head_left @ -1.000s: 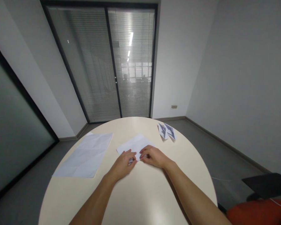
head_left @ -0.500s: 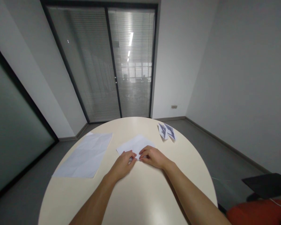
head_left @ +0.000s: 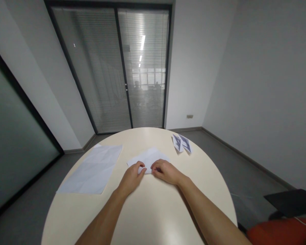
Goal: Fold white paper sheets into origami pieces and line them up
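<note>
A white sheet of paper [head_left: 148,157] lies folded on the round cream table [head_left: 153,211], its near point towards me. My left hand [head_left: 130,178] rests on the near left edge of the paper with its fingers curled and pressed together on the fold. My right hand [head_left: 165,171] presses the near right edge the same way, fingertips almost touching the left hand's. Both forearms reach in from the bottom of the view.
A larger creased white sheet [head_left: 93,169] lies flat at the table's left. Two small folded printed papers [head_left: 181,143] sit at the far right rim. Beyond stand glass sliding doors with blinds [head_left: 122,68]. A dark object [head_left: 290,201] and something orange-red [head_left: 283,231] are at the lower right.
Both hands have slid slightly away from me along the folded paper's near edge, and the fingertips have closed in on the fold. The paper's far part looks a little raised.
</note>
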